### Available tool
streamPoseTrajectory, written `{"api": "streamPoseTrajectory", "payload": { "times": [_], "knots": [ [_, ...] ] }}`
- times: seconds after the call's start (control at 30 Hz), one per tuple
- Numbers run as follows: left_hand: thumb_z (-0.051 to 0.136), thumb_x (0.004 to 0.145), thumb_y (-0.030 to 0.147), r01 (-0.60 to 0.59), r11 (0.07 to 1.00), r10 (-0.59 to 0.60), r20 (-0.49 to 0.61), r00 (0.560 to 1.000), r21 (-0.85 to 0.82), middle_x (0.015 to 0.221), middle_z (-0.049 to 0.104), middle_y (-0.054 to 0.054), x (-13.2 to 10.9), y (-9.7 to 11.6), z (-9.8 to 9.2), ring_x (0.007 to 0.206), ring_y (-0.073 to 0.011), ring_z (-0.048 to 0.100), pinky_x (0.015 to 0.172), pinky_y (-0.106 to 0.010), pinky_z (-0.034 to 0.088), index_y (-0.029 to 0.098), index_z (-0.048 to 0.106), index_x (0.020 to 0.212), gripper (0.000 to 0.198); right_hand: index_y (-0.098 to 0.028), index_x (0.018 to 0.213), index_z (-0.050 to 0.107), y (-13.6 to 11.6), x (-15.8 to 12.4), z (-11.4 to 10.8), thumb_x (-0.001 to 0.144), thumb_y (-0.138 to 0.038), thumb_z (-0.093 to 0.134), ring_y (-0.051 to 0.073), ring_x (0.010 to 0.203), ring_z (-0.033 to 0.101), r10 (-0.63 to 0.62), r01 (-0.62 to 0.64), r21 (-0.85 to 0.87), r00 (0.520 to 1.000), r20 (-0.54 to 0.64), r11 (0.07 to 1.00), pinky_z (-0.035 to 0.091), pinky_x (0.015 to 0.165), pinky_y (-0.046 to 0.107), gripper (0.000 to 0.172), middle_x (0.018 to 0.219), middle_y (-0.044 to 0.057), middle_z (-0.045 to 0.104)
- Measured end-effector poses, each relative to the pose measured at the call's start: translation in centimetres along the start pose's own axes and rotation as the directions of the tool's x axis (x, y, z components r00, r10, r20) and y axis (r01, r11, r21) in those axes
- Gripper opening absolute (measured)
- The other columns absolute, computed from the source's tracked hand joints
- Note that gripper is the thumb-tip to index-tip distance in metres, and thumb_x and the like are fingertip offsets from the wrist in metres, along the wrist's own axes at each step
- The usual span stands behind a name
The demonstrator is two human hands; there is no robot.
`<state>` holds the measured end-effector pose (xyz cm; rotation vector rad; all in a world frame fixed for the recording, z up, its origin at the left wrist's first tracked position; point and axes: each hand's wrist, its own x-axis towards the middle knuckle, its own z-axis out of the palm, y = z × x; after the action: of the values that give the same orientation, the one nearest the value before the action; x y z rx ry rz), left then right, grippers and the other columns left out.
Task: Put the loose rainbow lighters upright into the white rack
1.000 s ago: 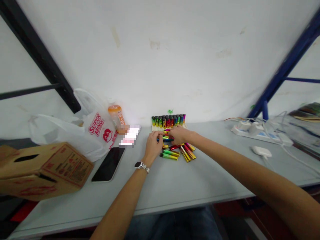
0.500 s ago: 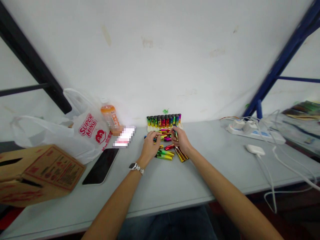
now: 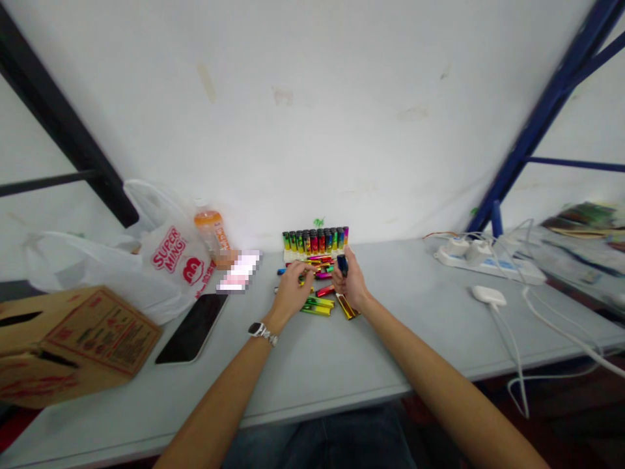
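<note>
A row of shiny multicoloured lighters stands upright in a pale tray against the wall. In front of it lies a loose pile of the same lighters on the grey table. My right hand is closed round a dark blue lighter, held upright just before the tray. My left hand, with a watch on its wrist, rests on the pile's left side, its fingers curled and pinching a lighter there.
A black phone lies left of the pile, beside a white plastic bag, an orange bottle and a cardboard box. A white power strip, a white charger and cables lie at the right.
My right hand has lifted a dark blue lighter out of the pile and turned it upright. My left hand stayed on the pile's left side. The view shifted slightly.
</note>
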<state>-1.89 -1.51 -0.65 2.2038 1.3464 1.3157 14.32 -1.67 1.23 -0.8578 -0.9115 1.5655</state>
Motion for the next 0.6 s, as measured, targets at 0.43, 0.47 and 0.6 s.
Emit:
{"api": "streamPoseTrajectory", "payload": {
  "times": [0.43, 0.47, 0.6],
  "knots": [
    [0.051, 0.093, 0.02, -0.01, 1.0, 0.01, 0.004, 1.0, -0.001, 0.097, 0.066, -0.006, 0.0, 0.03, 0.06, 0.094, -0.0199, 0.063, 0.083, -0.034, 0.052, 0.019, 0.068, 0.092, 0.017, -0.024, 0.053, 0.028, -0.03, -0.47, 0.1, 0.08, -0.084, 0.03, 0.006, 0.036, 0.01, -0.005, 0.001, 0.077, 0.998, 0.06, 0.997, 0.006, 0.035, 0.022, 0.067, 0.041, -0.009, 0.016],
    [0.051, 0.093, 0.02, -0.011, 1.0, 0.011, 0.005, 1.0, -0.001, 0.097, 0.066, -0.007, 0.0, 0.0, 0.06, 0.094, -0.02, 0.063, 0.083, -0.034, 0.052, 0.019, 0.068, 0.092, 0.017, -0.024, 0.053, 0.028, -0.03, -0.53, 0.01, 0.078, -0.087, 0.029, 0.006, 0.036, 0.009, 0.004, -0.008, 0.067, 0.997, 0.072, 0.998, 0.006, 0.035, 0.022, 0.068, 0.041, -0.009, 0.016],
    [0.051, 0.093, 0.021, -0.011, 1.0, 0.011, 0.008, 1.0, 0.001, 0.097, 0.067, -0.007, -0.02, -0.1, 0.13, 0.095, -0.0205, 0.063, 0.083, -0.034, 0.052, 0.019, 0.068, 0.092, 0.017, -0.024, 0.054, 0.029, 0.2, -0.52, -0.16, 0.078, -0.088, 0.031, 0.006, 0.036, 0.01, 0.013, -0.018, 0.053, 0.996, 0.088, 0.998, 0.006, 0.035, 0.022, 0.068, 0.04, -0.009, 0.019]
  ]
}}
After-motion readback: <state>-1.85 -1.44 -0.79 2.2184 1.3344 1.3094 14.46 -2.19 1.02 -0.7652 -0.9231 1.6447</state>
